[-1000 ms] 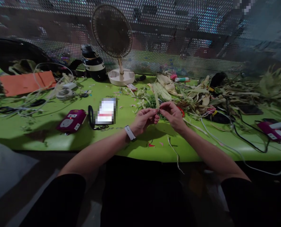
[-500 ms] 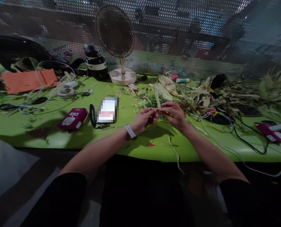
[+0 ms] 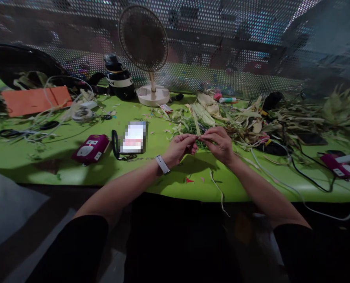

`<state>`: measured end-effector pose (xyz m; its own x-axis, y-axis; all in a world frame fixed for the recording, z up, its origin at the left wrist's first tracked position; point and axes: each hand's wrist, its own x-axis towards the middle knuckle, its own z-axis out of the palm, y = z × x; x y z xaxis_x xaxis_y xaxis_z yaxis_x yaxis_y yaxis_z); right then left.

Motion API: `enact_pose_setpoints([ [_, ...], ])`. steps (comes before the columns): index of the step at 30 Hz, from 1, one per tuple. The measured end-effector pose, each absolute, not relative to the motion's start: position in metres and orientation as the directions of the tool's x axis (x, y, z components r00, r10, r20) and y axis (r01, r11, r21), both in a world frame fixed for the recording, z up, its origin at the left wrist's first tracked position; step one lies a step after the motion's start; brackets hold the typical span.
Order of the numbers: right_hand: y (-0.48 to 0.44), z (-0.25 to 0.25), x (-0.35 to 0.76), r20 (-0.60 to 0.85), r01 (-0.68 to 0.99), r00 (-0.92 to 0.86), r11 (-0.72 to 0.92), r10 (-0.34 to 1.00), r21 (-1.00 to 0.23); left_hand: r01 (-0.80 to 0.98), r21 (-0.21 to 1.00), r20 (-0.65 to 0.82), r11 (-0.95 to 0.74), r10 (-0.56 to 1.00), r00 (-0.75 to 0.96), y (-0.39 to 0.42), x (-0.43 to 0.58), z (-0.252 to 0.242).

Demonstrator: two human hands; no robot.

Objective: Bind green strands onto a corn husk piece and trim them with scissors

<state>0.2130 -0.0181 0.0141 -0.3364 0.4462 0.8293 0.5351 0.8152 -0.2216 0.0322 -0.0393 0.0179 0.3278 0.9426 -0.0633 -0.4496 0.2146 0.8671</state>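
Observation:
My left hand (image 3: 181, 148) and my right hand (image 3: 218, 143) meet above the front half of the green table (image 3: 151, 173), fingertips pinched together. Whatever lies between the fingertips is too small and dark to name. A strip of pale dry husk (image 3: 196, 120) rises just behind the fingers. Beyond them spreads a heap of green shredded leaves (image 3: 188, 126) with larger dry corn husks (image 3: 208, 108) on it. Below the hands, a thin whitish strand (image 3: 217, 186) hangs over the table's front edge, near a small red scrap (image 3: 189, 180).
A phone (image 3: 132, 136) with a strap and a magenta power socket block (image 3: 91, 149) lie at left. Behind stand a fan (image 3: 153, 96) and a black bottle (image 3: 121, 82). Scissors (image 3: 11, 133) and an orange sheet (image 3: 36, 101) are far left. Cables (image 3: 304, 169) cross the right side.
Both hands stay pinched together in nearly the same place. The right hand's fingers have shifted slightly.

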Motion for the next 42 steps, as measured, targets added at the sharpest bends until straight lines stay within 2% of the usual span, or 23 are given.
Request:
enact_pose_setpoints([
  [4, -0.021, 0.015, 0.209, 0.833, 0.481, -0.300, 0.828, 0.465, -0.288, -0.414, 0.897, -0.033, 0.156, 0.957, 0.289, -0.044, 0.033, 0.019],
  [7, -0.023, 0.014, 0.205, 0.829, 0.400, -0.255, 0.835, 0.497, -0.378, -0.395, 0.917, 0.050, 0.060, 0.964, 0.262, -0.046, 0.034, 0.020],
  [10, -0.024, 0.011, 0.201, 0.782, 0.322, -0.210, 0.797, 0.587, -0.512, -0.365, 0.930, 0.134, -0.036, 0.960, 0.245, -0.048, 0.034, 0.020],
  [13, -0.024, 0.008, 0.199, 0.709, 0.283, -0.201, 0.733, 0.676, -0.618, -0.311, 0.947, 0.156, -0.078, 0.960, 0.233, -0.048, 0.034, 0.021],
  [15, -0.024, 0.008, 0.199, 0.698, 0.327, -0.201, 0.718, 0.688, -0.614, -0.290, 0.953, 0.154, -0.084, 0.962, 0.227, -0.048, 0.034, 0.020],
  [19, -0.025, 0.011, 0.199, 0.753, 0.377, -0.210, 0.762, 0.623, -0.526, -0.307, 0.946, 0.179, -0.102, 0.955, 0.234, -0.046, 0.034, 0.015],
  [21, -0.026, 0.012, 0.197, 0.747, 0.346, -0.195, 0.758, 0.635, -0.554, -0.302, 0.944, 0.206, -0.130, 0.950, 0.235, -0.044, 0.034, 0.012],
  [26, -0.026, 0.009, 0.193, 0.557, 0.179, -0.173, 0.582, 0.812, -0.793, -0.290, 0.925, 0.312, -0.246, 0.927, 0.208, -0.041, 0.033, 0.009],
  [29, -0.024, 0.007, 0.194, 0.467, 0.141, -0.192, 0.496, 0.863, -0.857, -0.248, 0.918, 0.364, -0.309, 0.905, 0.221, -0.042, 0.033, 0.009],
  [35, -0.027, 0.011, 0.196, 0.512, 0.201, -0.225, 0.554, 0.829, -0.808, -0.229, 0.916, 0.387, -0.331, 0.880, 0.275, -0.045, 0.032, 0.008],
  [39, -0.030, 0.013, 0.197, 0.615, 0.276, -0.253, 0.665, 0.747, -0.694, -0.248, 0.910, 0.399, -0.332, 0.863, 0.310, -0.044, 0.029, 0.007],
  [42, -0.030, 0.015, 0.198, 0.683, 0.299, -0.274, 0.735, 0.677, -0.608, -0.189, 0.907, 0.419, -0.377, 0.852, 0.312, -0.043, 0.028, 0.007],
])
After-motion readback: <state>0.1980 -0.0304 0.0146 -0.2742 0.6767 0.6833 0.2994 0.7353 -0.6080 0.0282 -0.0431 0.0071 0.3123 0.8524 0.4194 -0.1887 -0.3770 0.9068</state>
